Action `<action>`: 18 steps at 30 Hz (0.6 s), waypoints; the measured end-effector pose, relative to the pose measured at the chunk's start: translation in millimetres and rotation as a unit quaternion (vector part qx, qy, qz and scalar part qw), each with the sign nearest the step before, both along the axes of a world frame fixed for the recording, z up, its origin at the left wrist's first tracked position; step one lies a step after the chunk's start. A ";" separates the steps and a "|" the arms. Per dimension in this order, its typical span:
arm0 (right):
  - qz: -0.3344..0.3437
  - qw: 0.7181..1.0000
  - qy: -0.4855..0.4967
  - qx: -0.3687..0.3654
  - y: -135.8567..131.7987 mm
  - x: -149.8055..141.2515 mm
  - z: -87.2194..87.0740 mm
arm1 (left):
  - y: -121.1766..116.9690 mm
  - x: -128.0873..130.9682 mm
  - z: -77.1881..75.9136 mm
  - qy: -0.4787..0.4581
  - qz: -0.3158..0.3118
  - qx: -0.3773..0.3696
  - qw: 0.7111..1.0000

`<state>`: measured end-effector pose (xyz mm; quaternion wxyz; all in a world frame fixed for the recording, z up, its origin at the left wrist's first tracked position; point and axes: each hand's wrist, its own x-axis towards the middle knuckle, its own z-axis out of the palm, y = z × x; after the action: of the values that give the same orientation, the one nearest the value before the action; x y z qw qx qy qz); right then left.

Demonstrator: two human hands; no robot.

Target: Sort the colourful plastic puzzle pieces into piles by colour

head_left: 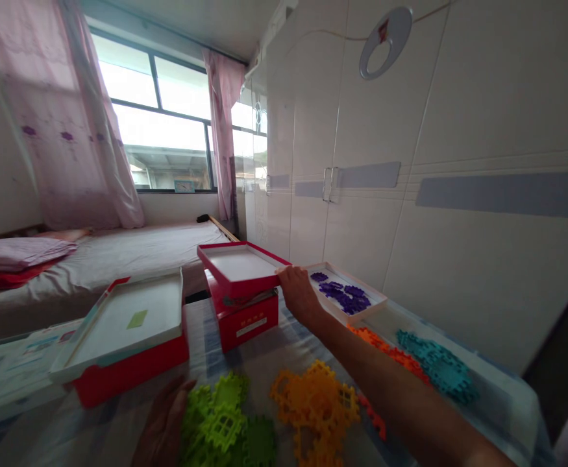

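My right hand (294, 285) reaches forward, its fingers closed on the right corner of a shallow red lid with a white inside (242, 263). The lid rests slightly tilted on top of a red box (249, 321). Close to the near edge is my left hand (164, 421), fingers loosely stretched and holding nothing that I can see. It lies beside a pile of green notched plastic pieces (220, 421). Yellow-orange pieces (315, 408) are heaped between my arms. Purple pieces (345, 295) lie in a shallow pale tray (378, 303) to the right of my right hand.
Orange-red pieces (385, 350) and teal pieces (439, 363) lie right of my forearm, which partly hides the orange-red ones. Another red box (132, 373) with a white tray on it stands left, beside a clear container (15, 376). A bed (152, 250) and white wardrobe (361, 227) stand behind.
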<state>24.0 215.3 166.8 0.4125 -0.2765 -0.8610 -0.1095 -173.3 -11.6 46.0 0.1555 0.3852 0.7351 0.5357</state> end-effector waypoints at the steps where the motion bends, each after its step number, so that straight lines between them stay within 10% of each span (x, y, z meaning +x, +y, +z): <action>1: -0.012 0.998 0.055 -0.025 2.0 8.0 4.3 | 0.0 0.9 0.8 0.001 0.001 0.002 1.000; 8: -0.030 0.854 0.450 -0.260 40.3 79.3 25.8 | -0.4 4.3 1.5 0.004 0.004 0.009 1.000; 18: 0.060 0.560 0.637 -0.527 77.1 131.7 -17.8 | 1.2 -1.7 -8.3 0.015 -0.012 0.014 1.000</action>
<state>155.7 292.3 149.0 0.6399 -0.3899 -0.2937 0.5935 -175.0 -10.4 37.7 0.1456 0.4043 0.7249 0.5384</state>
